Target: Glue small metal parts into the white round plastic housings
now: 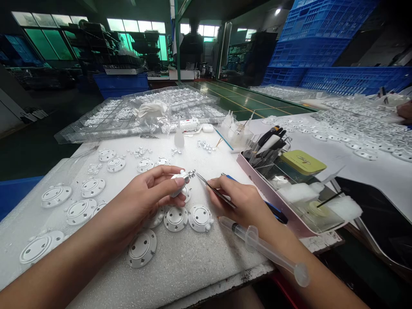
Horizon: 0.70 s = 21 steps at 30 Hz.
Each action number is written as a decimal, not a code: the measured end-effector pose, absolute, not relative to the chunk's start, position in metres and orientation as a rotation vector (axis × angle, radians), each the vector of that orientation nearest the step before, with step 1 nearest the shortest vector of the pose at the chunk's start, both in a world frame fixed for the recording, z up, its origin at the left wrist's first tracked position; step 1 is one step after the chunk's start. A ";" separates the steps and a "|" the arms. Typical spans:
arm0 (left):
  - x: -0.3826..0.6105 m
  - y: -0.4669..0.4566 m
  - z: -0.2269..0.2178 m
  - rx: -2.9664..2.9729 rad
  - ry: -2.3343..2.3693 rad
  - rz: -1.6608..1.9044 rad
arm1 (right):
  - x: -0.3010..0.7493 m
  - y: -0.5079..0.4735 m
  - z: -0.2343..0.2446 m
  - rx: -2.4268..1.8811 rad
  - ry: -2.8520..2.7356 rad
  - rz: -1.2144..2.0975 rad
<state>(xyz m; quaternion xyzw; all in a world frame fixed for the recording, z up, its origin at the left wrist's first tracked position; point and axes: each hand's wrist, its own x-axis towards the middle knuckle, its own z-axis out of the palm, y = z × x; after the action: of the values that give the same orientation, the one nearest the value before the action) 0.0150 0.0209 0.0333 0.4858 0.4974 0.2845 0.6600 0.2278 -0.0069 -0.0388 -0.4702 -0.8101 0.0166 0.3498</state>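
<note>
A white foam sheet [193,262] is laid over the bench. White round discs [175,218] are scattered on it, several just under and beside the fingers [167,182], others well off to their left. A clear syringe [264,251] is lain on the foam just behind the right fingers [222,189]. A pink tray [257,182] is set right of them. Clear blister trays [106,124] are spread beyond the fingers, with a small dropper bottle [179,138] stood nearer.
</note>
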 end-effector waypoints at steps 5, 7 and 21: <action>0.016 0.021 0.033 1.108 1.126 0.651 | 0.229 -0.007 -0.039 -1.231 -2.115 0.059; 0.017 0.020 0.033 1.106 1.131 0.666 | 0.229 -0.007 -0.041 -1.239 -2.121 0.064; 0.007 0.026 0.021 1.888 1.285 0.688 | 0.219 -0.025 -0.011 -0.924 -1.146 0.925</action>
<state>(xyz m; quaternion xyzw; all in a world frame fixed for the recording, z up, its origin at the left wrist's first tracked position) 0.0067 0.0261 0.0213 0.7357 0.5006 0.2682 0.3692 0.2187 -0.0246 -0.0111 -0.4059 -0.5034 0.4066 0.6453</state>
